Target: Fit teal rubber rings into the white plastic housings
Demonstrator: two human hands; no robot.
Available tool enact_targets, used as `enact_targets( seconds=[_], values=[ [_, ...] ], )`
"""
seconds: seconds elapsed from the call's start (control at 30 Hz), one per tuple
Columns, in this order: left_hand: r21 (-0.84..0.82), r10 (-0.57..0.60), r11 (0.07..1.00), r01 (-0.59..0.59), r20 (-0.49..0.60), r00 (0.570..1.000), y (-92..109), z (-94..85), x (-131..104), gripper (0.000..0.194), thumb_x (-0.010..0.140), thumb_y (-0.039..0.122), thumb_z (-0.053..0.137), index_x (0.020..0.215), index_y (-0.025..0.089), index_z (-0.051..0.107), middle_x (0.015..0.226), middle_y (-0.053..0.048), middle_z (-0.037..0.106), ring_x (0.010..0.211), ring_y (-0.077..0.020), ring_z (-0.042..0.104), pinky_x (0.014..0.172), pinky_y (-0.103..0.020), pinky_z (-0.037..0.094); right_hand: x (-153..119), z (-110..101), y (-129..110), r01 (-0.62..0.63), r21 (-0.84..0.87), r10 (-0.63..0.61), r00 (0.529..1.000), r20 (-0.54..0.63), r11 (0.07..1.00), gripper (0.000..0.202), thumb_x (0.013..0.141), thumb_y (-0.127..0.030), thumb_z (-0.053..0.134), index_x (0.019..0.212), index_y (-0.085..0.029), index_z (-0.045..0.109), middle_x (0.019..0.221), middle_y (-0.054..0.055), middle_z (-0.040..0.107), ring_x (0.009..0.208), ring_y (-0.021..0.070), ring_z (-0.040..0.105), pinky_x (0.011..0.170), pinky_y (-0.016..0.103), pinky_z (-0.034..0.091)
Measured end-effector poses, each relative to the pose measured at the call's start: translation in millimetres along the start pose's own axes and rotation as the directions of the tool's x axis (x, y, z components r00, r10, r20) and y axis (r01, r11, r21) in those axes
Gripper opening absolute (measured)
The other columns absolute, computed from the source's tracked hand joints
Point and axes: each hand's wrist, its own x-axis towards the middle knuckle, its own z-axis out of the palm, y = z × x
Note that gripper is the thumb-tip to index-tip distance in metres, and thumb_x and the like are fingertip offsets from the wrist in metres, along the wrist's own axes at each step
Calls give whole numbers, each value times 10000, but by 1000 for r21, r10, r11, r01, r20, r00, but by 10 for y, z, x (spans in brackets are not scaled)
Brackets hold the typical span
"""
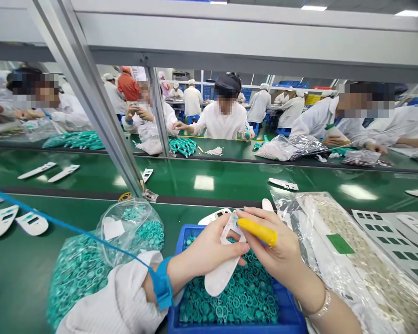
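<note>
My left hand (209, 241), with a blue strap at the wrist, is closed around a white plastic housing (221, 276) that has a rectangular window. At the upper end of that housing, the fingertips of my right hand (275, 241) are pinched together; a yellow finger cot (257, 231) covers one finger. Whether a small part sits between those fingertips is hidden. Both hands are over a blue bin (237, 325) holding many small teal ring-shaped parts (230, 301). Behind my hands lies another white housing (214, 216).
Bags of teal parts (80, 269) lie to the left, beside white housings (31, 222). On the right are a plastic-wrapped stack (348, 232) and a sheet of dark rectangles (397, 241). A green conveyor (230, 178) carries housings past a metal post (97, 93). Co-workers (225, 116) sit opposite.
</note>
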Motion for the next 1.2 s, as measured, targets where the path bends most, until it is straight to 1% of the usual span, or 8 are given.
enact_targets(
  seconds=[0.1,0.2,0.4,0.57,0.83,0.97,1.1,1.2],
  values=[
    [40,-18,999,18,1,1000,46,47,-100,415,747,271,644,1115,188,472,890,-11,552,601,-96,614,520,-195,472,-30,54,-13,-51,58,50,999,14,997,325,801,-70,546,1083,-226,588,1062,55,674,1042,198,590,854,365,520],
    [56,-27,998,29,-32,999,66,71,-136,369,786,264,588,1128,189,475,882,-15,552,622,-99,612,501,-172,441,-72,65,-36,-79,94,80,997,-1,992,335,794,-51,550,1078,-226,586,1028,48,676,999,186,605,834,348,527],
    [24,-40,999,41,-64,997,26,116,-133,320,851,210,460,1170,228,433,835,-2,546,628,-95,594,476,-155,412,-117,52,-48,-58,-55,53,994,-94,997,319,766,-56,605,1052,-195,583,927,45,679,817,149,648,715,260,545],
    [46,7,999,-2,-109,994,3,140,-168,208,862,229,462,1069,210,461,843,-3,548,704,-107,585,541,-171,411,-83,29,-53,55,-98,-58,998,-26,994,262,764,-67,614,999,-184,612,908,59,694,841,170,652,727,288,536],
    [-1,92,996,-93,-131,987,-15,143,-145,180,889,308,442,1015,202,514,713,16,539,630,-92,529,571,-189,400,-50,-5,-67,71,-2,-71,996,53,997,315,811,-53,521,1070,-230,560,883,46,674,820,164,640,687,302,540],
    [91,186,981,-174,-138,973,-11,151,-140,258,899,385,420,1003,194,558,742,4,537,629,-91,508,598,-202,415,-24,-33,-71,96,50,-100,989,107,994,343,815,-52,503,1093,-250,545,825,21,677,817,166,637,700,320,539],
    [168,213,968,-184,-174,961,-36,137,-145,265,896,388,429,997,191,574,735,-3,551,656,-111,551,587,-208,426,-68,-61,-94,-6,27,4,997,83,1000,317,793,-80,542,1056,-253,574,820,24,674,893,192,625,747,331,539],
    [164,138,981,-106,-194,971,-78,123,-151,295,890,432,412,1022,202,543,722,-8,565,649,-151,617,501,-210,416,-121,-67,-117,-216,126,221,975,-28,968,324,802,-129,544,1102,-249,564,979,57,655,909,199,618,771,337,535]
  ],
)
